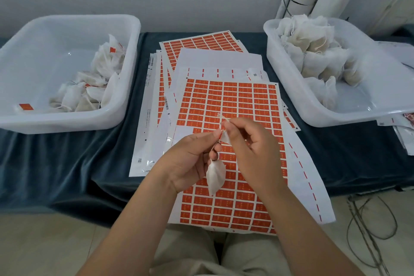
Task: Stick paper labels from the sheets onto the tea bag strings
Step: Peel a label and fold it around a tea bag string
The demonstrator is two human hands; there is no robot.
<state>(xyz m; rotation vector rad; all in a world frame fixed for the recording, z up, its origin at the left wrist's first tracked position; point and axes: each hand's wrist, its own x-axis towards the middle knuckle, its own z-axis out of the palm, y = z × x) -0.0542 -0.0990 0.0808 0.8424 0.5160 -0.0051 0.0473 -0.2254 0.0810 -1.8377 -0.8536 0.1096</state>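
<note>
While the white tub (67, 122) on the far left sits on the dark blue cloth (56, 163) with a loose heap of tea bags (105, 63) along its right side, several of them showing orange tags, the action is in the middle. Fanned across the cloth lies a stack of label sheets (230, 101), and the top one is a grid of orange stickers with a few gaps where its white backing shows. Above that sheet, the left hand (188, 161) is curled, thumb and forefinger pinching the string (224, 119), and a single tea bag (215, 176) dangles below it, just off the palm. Right against it, the right hand (253, 150) meets the same spot, fingertips nipped tight on a small label (225, 138) at the string, with the other fingers folded in. The string's frayed end pokes up above both thumbs. Over to the right, a second white tub (313, 116) holds a tall pile of plain tea bags (313, 51), and cables (369, 219) trail on the floor beyond.
</note>
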